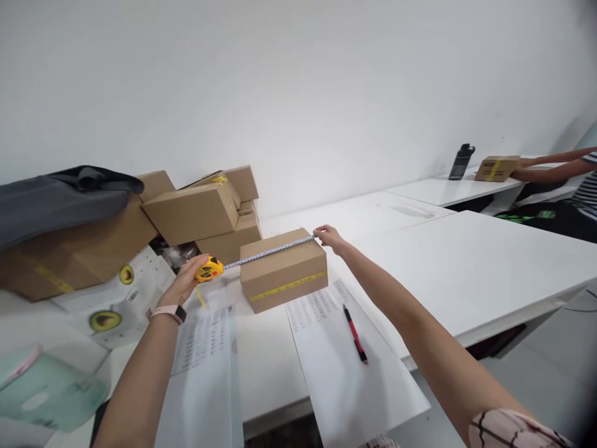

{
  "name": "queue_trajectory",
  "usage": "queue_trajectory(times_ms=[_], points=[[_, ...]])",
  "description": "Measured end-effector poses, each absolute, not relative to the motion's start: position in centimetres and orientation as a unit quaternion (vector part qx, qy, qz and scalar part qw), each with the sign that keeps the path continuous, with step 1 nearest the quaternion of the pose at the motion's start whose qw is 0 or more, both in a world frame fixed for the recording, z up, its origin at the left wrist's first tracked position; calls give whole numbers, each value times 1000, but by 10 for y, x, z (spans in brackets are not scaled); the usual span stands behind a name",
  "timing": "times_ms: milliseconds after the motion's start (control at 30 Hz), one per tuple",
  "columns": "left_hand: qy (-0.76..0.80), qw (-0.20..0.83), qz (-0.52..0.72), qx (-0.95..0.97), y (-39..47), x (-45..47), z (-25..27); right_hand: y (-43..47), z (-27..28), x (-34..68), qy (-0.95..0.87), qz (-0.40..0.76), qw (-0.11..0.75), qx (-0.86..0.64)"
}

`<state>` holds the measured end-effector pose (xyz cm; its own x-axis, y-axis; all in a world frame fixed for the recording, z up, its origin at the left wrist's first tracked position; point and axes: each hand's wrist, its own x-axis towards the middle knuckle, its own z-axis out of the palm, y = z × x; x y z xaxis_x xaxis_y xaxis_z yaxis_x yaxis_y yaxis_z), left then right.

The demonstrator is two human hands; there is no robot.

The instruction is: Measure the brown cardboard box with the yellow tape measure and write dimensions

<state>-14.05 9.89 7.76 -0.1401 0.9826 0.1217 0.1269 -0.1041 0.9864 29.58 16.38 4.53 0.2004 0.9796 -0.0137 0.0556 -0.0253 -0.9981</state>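
My left hand (189, 278) is closed round the yellow case of a tape measure (209, 269), just left of a cardboard box (275, 264). The tape's white blade (268, 252) stretches across the top of the box along its length. At the far right end, my right hand (328, 238) pinches the tip of the blade by the box's edge. Yellow tape runs along the front side of the box. Below it lie printed sheets (321, 311) with a red and black pen (355, 336) on top.
Several cardboard boxes (191, 214) are piled at the left, with a dark grey bag (65, 202) over them. White boxes with avocado pictures (125, 308) and a green bin (51, 389) stand nearer. To the right, a co-worker's hands hold another box (497, 168) beside a dark bottle (461, 163).
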Motion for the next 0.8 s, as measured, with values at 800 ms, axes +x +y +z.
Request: queue_trajectory(times_ms=[800], points=[[530,449,470,545,114,-110,75,174,29,283,-504,473,400,-602]])
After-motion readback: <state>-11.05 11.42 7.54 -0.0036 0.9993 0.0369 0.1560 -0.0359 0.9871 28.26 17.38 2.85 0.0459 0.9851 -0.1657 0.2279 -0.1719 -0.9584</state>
